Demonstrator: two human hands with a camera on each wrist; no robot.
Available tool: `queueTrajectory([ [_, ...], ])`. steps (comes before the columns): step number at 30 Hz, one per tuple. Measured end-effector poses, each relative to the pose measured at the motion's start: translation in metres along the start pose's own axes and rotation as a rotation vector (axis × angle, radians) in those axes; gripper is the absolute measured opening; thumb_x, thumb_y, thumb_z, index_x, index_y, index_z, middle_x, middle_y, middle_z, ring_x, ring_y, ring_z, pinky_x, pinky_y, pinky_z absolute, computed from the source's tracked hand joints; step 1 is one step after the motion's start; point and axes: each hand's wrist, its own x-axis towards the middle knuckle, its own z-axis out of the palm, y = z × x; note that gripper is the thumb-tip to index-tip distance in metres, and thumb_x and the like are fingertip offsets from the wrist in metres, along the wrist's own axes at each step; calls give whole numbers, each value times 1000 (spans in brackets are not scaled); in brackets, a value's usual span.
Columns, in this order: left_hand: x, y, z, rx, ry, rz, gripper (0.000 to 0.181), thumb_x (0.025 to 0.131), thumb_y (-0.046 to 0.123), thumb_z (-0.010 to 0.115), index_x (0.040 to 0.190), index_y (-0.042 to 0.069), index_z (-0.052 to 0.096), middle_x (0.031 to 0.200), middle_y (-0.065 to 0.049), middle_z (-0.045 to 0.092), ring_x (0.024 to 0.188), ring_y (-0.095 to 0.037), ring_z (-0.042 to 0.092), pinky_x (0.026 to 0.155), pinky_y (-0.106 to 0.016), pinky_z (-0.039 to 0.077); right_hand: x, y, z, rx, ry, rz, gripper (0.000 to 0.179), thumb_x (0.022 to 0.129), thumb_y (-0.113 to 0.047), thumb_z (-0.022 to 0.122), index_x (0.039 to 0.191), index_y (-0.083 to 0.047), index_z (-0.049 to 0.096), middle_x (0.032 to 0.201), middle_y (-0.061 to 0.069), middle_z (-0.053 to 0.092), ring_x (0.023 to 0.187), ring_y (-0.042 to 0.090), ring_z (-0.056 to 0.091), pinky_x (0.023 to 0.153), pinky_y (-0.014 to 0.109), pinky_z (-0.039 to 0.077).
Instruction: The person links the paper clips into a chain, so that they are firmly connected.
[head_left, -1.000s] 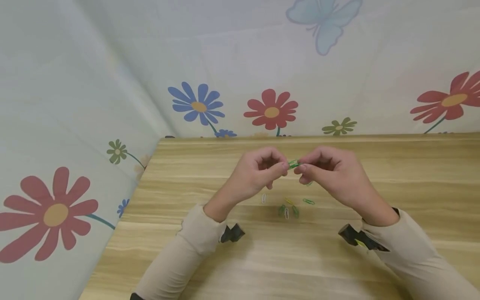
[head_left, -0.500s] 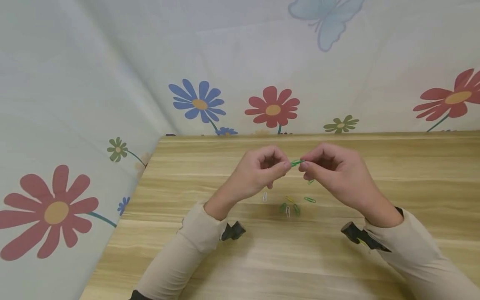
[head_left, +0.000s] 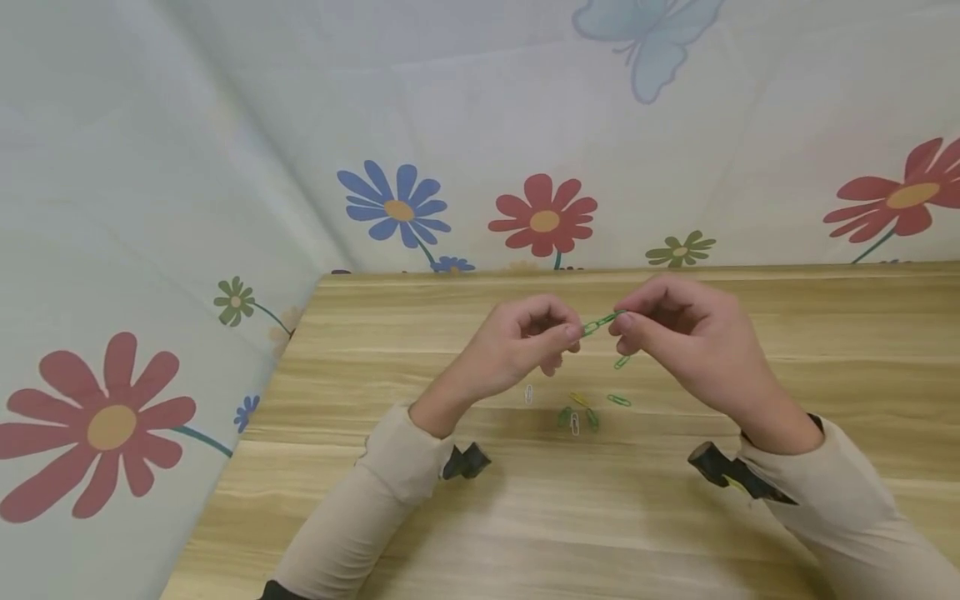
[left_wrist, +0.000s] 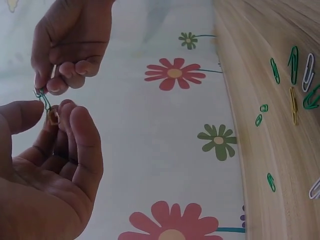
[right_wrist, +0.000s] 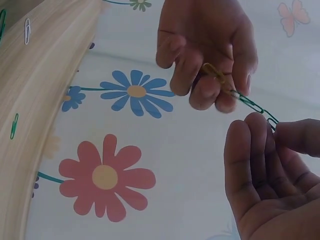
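Observation:
Above the table, my left hand [head_left: 517, 346] pinches a green paper clip [right_wrist: 250, 103] between thumb and forefinger. A second green paper clip [right_wrist: 271, 120] is hooked to it, its far end pinched by my right hand [head_left: 690, 350]. Both clips run in a slanting line across the gap between the hands, the right end higher in the head view. In the right wrist view, a yellow paper clip [right_wrist: 212, 72] shows against the left hand's fingers, at the other end of the first green one. Part of each green clip is hidden by fingertips.
Below the hands, loose paper clips lie on the wooden table [head_left: 450, 533]: a white one [head_left: 528, 394], another white one [head_left: 575, 424], a yellow one [head_left: 578, 400] and several green ones [head_left: 618, 400]. A flower-printed curtain [head_left: 465, 125] hangs behind the table's back edge.
My right hand has moved right and slightly up, away from the nearly still left hand. The gap has widened, and the two green clips now show drawn out in line.

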Motion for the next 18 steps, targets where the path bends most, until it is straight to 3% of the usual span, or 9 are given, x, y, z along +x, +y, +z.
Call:
queueTrajectory([
  [4,2,-2,2,-30,-32,14,21,97,11,51,112,-1,58,101,-11,64,91,-28,61,71,-40,53,-2,-1,0,-68,-5,-7,13,85,5,64,96,-3,66,77,11,63,62,22,61,55,26,50],
  [8,4,-5,5,-109,-79,65,24,97,8,48,116,-4,57,108,-18,62,101,-28,59,82,-43,49,-4,-4,1,-114,-23,-22,15,85,4,65,95,-7,67,72,7,62,56,18,55,46,26,43],
  [13,4,-7,8,-227,-147,99,24,97,7,46,110,-10,57,106,-22,62,101,-29,59,91,-45,45,-5,-8,5,-102,-34,-25,18,85,6,64,95,-7,68,77,7,65,55,19,54,49,26,44],
  [18,2,-6,11,-309,-148,79,19,96,4,47,96,-11,57,90,-18,61,83,-29,62,81,-48,50,-6,-8,5,-127,-33,-50,19,84,7,64,96,-8,68,73,5,60,55,16,52,46,25,41],
])
